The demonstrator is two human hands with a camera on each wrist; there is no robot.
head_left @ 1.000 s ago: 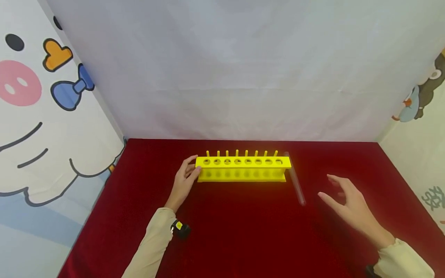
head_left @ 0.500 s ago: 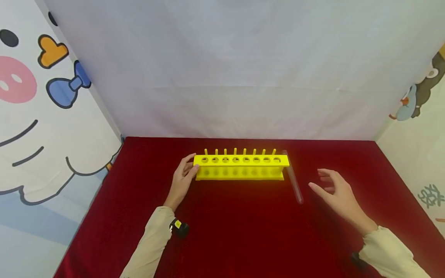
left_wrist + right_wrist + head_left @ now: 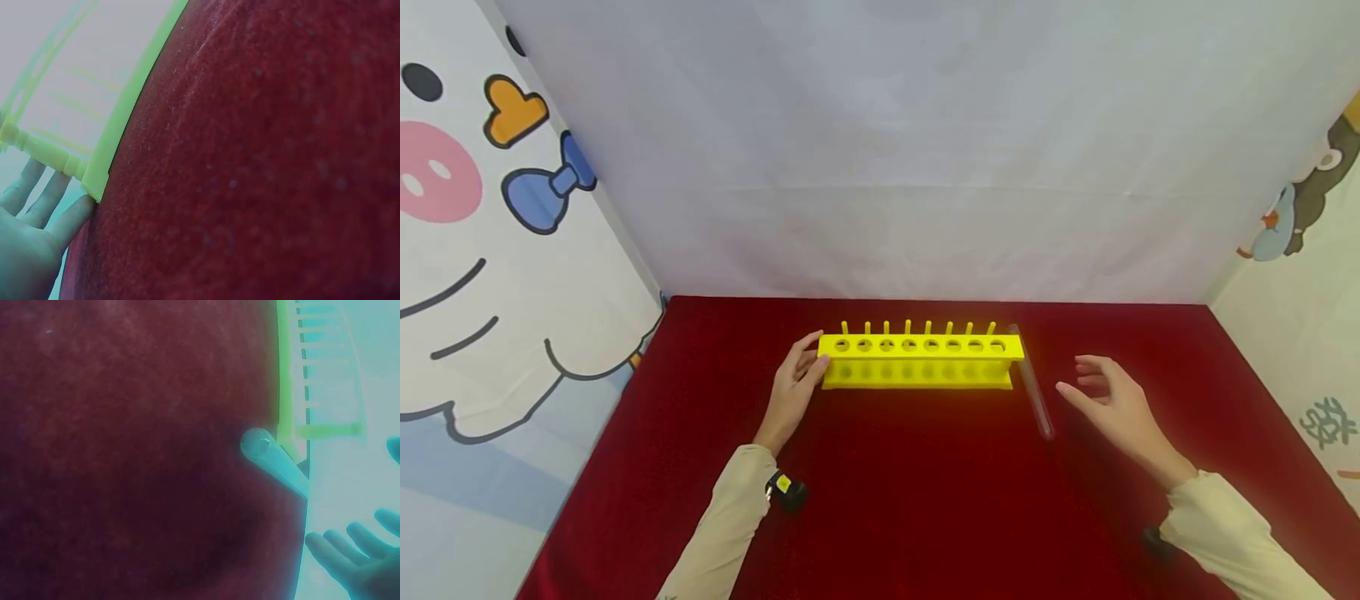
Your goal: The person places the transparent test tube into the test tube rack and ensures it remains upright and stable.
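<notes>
A yellow test tube rack (image 3: 919,347) stands on the table, with a row of round holes in its top and several pegs behind. My left hand (image 3: 790,390) holds its left end, thumb at the front corner and fingers at the end. The left wrist view has fingers against the end post of the rack (image 3: 119,131). Beside the rack's right end lies a clear glass test tube (image 3: 1036,390), slanting toward me. To its right hovers my right hand (image 3: 1116,410), empty, fingers loosely bent. In the right wrist view the tube's rounded end (image 3: 256,444) points toward the camera.
Dark red cloth (image 3: 925,492) covers the table. A pale curtain (image 3: 925,167) rises along its back edge. Cartoon-printed panels stand at the left (image 3: 490,250) and right (image 3: 1300,317).
My right hand has moved left and slightly forward, closer to the test tube. The left hand keeps its hold on the rack; the whole head view has shifted slightly.
</notes>
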